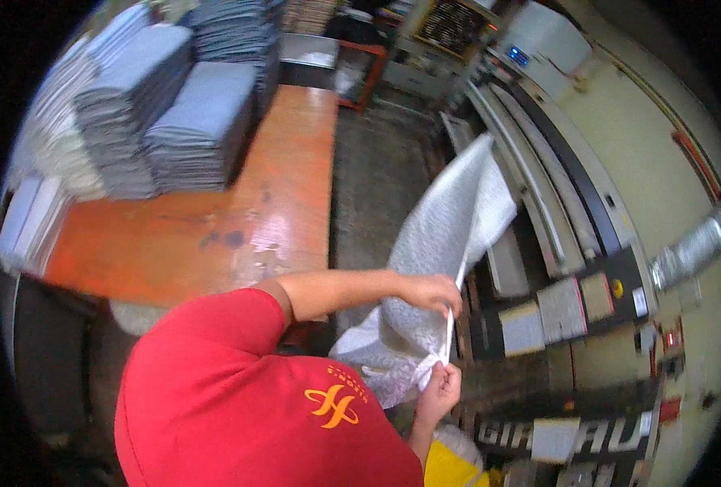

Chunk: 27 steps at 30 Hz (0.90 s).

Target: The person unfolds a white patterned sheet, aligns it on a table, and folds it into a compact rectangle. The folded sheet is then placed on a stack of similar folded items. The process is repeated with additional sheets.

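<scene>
A long light grey cloth (431, 226) with a white edge hangs in front of me, spread out and partly creased. My left hand (432, 294) is closed on its edge, fingers pinching the white hem. Lower in the view, my right hand (441, 388) grips the same edge where the fabric bunches up. Between the two hands the hem runs taut. One end of the cloth reaches toward the long machine (531, 174) on the right, and the rest drapes down below my hands.
An orange-brown table (287, 195) stands to the left, bearing tall stacks of folded blue-grey cloths (202, 101). Past the machine's black panel (567, 304), with papers fixed on it, runs a silver duct (693, 247). Something yellow (449, 467) lies near my right forearm.
</scene>
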{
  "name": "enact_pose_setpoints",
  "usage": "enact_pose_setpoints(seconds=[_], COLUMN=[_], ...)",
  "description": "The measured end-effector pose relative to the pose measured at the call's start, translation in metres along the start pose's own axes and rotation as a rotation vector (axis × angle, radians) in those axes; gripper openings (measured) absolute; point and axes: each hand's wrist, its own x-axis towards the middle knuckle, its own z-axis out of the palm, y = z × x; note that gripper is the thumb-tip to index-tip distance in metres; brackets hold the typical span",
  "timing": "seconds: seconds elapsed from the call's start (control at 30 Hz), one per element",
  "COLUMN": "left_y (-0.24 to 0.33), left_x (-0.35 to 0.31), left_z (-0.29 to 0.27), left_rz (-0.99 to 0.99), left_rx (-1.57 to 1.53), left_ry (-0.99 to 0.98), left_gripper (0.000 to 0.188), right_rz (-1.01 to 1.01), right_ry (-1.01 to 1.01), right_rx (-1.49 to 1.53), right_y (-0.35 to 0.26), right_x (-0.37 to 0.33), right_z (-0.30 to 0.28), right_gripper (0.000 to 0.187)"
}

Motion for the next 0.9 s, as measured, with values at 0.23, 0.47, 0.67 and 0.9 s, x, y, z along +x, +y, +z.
enact_pose_setpoints(seconds=[0.23,0.47,0.67,0.9], left_y=[-0.062,-0.119,-0.076,0.159], left_x=[0.016,0.021,0.032,0.079], left_z=[0.005,0.025,0.065,0.134], left_rz=[-0.186,-0.278,-0.473,0.194], left_rx=[0.015,0.121,0.033,-0.276], left_ry=[-0.114,-0.011,-0.275,-0.264], left_gripper=[0.021,0.026,0.029,0.018], right_rz=[0.096,0.124,-0.182,0.396], right_ry=[0.097,0.753,0.954,0.214], right_rx=[-0.076,-0.006,-0.313,0.051], right_y=[-0.037,-0.108,-0.131,-0.037], right_x=[-0.042,-0.098,-0.117,-0.110], right_z=[-0.030,-0.117,-0.216,-0.141], right_gripper=[0.011,0.012,0.032,0.038])
